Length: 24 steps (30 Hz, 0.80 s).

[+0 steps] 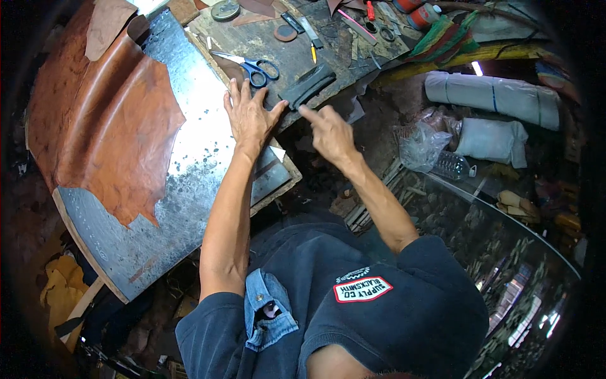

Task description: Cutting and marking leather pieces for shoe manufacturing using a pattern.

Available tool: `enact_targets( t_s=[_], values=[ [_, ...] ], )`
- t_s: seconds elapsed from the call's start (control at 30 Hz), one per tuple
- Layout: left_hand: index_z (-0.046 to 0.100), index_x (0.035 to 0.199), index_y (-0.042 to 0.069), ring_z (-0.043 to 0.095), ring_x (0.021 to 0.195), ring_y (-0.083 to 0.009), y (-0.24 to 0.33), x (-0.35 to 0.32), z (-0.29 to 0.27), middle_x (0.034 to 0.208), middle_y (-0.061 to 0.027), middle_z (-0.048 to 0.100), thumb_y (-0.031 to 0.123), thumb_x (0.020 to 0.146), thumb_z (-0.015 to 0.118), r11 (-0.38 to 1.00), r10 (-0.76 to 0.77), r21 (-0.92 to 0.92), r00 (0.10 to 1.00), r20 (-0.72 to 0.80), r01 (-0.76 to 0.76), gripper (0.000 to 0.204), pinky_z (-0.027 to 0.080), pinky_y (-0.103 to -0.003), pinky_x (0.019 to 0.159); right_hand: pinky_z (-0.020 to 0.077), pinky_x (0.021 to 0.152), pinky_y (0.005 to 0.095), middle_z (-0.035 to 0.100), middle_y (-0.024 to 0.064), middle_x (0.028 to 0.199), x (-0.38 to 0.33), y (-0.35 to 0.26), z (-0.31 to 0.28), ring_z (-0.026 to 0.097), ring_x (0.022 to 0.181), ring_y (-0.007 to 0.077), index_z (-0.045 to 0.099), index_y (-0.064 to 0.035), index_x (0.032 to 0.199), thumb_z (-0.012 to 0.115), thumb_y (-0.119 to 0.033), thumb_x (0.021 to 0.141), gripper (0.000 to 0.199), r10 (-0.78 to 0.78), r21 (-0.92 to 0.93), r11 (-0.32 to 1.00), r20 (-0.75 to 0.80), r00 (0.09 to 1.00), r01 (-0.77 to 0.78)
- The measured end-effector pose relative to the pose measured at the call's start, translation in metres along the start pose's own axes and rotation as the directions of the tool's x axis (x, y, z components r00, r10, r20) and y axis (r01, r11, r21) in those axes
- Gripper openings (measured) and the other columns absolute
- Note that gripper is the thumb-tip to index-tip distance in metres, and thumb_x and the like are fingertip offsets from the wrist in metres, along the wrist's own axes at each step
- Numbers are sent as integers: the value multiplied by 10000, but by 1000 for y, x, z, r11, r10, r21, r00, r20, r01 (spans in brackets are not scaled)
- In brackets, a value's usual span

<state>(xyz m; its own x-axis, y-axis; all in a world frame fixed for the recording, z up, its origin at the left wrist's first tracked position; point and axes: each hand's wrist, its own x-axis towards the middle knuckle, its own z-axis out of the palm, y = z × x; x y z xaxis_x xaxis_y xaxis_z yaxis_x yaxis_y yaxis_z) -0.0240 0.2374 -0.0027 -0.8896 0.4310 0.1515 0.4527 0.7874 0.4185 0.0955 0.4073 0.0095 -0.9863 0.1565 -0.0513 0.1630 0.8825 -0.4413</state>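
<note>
My left hand (248, 123) lies open, fingers spread, at the corner where the metal-topped board (202, 151) meets the wooden workbench (252, 35). Just beyond its fingertips are scissors (255, 68) with blue handles. Its thumb points toward a folded black piece (307, 85), perhaps leather, at the bench's near edge. Close to that piece's near end is my right hand (332, 134), its index finger reaching forward and the other fingers curled in. Whatever those curled fingers may hold is hidden.
A large brown leather hide (117, 139) covers the board's left side. A yellow-tipped cutter (313, 52), a round tin (225, 9) and small tools lie on the bench. To the right are a wrapped white roll (492, 98), a clear plastic bottle (453, 165) and a glass-topped surface (480, 234).
</note>
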Motion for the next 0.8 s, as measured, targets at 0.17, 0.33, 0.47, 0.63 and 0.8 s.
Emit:
enact_targets(
  t_s=[0.17,0.33,0.47,0.63,0.8],
  values=[
    [703,1135,124,260,1412,-383,0,0,-1,1408,-201,481,565,787,670,1000,-20,16,999,28,19,563,157,-520,1143,520,645,457,521,117,836,2,3,3,589,734,300,637,-210,1220,538,-6,854,431,-31,-8,999,-70,997,31],
    [701,1139,122,261,1411,-379,0,0,0,1404,-204,487,561,786,672,1000,-26,-5,999,31,26,565,151,-520,1145,528,644,433,518,98,832,0,2,3,588,763,278,645,-216,1221,553,-24,863,417,50,-2,999,-289,956,-53],
    [700,1140,124,261,1412,-378,-1,0,0,1406,-203,485,564,784,674,1000,-1,3,1000,16,1,567,151,-522,1145,514,664,430,531,114,847,1,3,1,581,752,303,642,-204,1230,560,-34,878,399,-68,9,998,-9,998,68],
    [699,1143,124,256,1415,-381,-1,0,-2,1408,-209,482,559,786,676,1000,-13,13,1000,20,12,563,148,-520,1145,519,680,447,534,112,862,4,6,-2,593,778,315,649,-218,1207,591,-50,856,393,87,22,996,-213,973,-84],
    [697,1145,125,255,1416,-382,0,0,-1,1406,-205,483,552,787,679,1000,-19,9,1000,25,19,557,149,-519,1146,503,655,448,522,108,815,5,8,1,577,744,311,659,-234,1184,573,-30,833,415,37,7,999,-195,980,-36]
  ],
)
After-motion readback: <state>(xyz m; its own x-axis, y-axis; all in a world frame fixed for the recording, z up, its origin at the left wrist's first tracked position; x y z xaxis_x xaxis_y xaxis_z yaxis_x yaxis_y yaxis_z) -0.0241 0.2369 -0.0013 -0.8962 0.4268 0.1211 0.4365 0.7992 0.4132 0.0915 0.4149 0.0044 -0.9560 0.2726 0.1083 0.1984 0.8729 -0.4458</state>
